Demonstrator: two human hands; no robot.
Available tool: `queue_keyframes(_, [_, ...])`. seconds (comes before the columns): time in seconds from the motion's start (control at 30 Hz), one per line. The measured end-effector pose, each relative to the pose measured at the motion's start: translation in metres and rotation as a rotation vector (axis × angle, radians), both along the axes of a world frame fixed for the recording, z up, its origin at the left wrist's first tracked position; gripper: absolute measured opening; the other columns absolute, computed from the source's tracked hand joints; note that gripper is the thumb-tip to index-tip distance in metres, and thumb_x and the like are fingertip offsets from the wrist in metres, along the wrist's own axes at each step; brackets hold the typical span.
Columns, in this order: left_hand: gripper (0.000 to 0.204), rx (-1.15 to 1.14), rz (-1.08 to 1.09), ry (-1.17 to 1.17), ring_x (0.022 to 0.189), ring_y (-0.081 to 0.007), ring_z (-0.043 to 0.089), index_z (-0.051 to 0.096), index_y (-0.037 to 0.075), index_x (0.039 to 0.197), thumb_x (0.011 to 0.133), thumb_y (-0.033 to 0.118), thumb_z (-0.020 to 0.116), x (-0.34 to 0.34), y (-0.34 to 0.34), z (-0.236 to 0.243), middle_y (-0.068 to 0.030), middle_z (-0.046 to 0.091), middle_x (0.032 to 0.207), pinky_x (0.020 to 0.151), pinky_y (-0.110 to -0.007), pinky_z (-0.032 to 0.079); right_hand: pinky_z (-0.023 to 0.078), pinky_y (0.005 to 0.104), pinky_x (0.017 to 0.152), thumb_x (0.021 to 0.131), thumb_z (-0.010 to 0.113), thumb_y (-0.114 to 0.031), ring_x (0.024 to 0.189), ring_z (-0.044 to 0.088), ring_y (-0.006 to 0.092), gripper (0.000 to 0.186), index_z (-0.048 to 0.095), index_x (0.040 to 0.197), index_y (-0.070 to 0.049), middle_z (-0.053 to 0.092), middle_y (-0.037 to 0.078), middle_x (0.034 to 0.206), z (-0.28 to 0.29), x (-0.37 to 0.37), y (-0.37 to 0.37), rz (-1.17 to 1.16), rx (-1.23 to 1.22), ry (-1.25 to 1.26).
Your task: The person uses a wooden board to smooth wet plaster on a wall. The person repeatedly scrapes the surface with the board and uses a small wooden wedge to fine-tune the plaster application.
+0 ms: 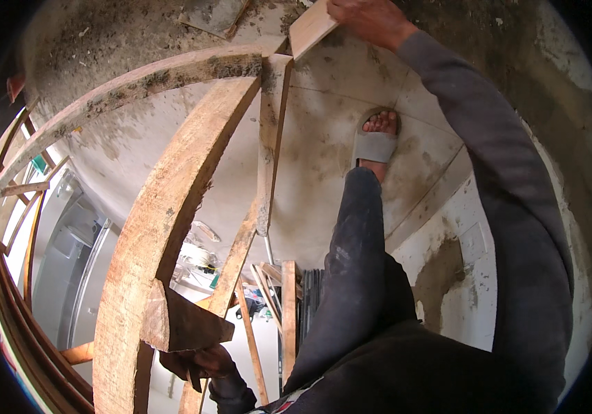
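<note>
At the top, my right hand [372, 21] is closed on the edge of a short pale wooden board [311, 29]. The board's near end is beside the top of an upright wooden post [273, 131]. Low on the left, my left hand [206, 360] is closed just under a short wooden block [187, 321] that juts from a thick timber beam [151, 228]. The block and shadow partly hide its fingers, so what they grip is unclear. A second, mud-stained timber [151, 79] runs from the post toward the left.
My sandaled foot [376, 138] stands on a stained pale surface. Thin wooden poles [249, 331] and dark stacked panels [312, 293] are below the post. At the left are a wooden frame [26, 186] and a white fixture [78, 234]. A flat panel [213, 15] lies at the top.
</note>
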State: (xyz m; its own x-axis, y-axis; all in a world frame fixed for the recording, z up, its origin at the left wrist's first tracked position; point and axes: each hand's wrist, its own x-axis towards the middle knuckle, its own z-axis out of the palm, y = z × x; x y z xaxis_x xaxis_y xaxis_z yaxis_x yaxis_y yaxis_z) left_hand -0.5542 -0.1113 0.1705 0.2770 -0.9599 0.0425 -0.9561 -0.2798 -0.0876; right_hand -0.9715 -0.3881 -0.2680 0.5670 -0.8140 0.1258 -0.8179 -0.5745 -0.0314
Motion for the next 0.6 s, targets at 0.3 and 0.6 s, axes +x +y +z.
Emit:
queue_keyframes(0.3, [0.05,-0.057,-0.055,0.062,0.086,-0.029,0.058,0.05,-0.01,0.107,0.093,0.038,0.052,-0.035,-0.034,-0.013,-0.0197,0.057,0.096,0.075,-0.039,0.046,0.047,0.0332,0.077,0.078,0.06,-0.015,0.089,0.058,0.0189,0.01,0.06,0.086,-0.011,0.058,0.004,0.086,0.003,0.021,0.097,0.145,0.163,0.085])
queue_keyframes(0.6, [0.045,-0.046,0.006,0.054,0.086,-0.0288,0.058,0.051,-0.01,0.107,0.096,0.034,0.05,-0.037,-0.031,-0.007,-0.0191,0.057,0.095,0.074,-0.039,0.046,0.05,0.0307,0.072,0.08,0.061,-0.024,0.088,0.058,0.0193,0.047,0.055,0.123,-0.005,0.056,0.01,0.103,0.007,0.03,0.148,0.036,0.262,0.118])
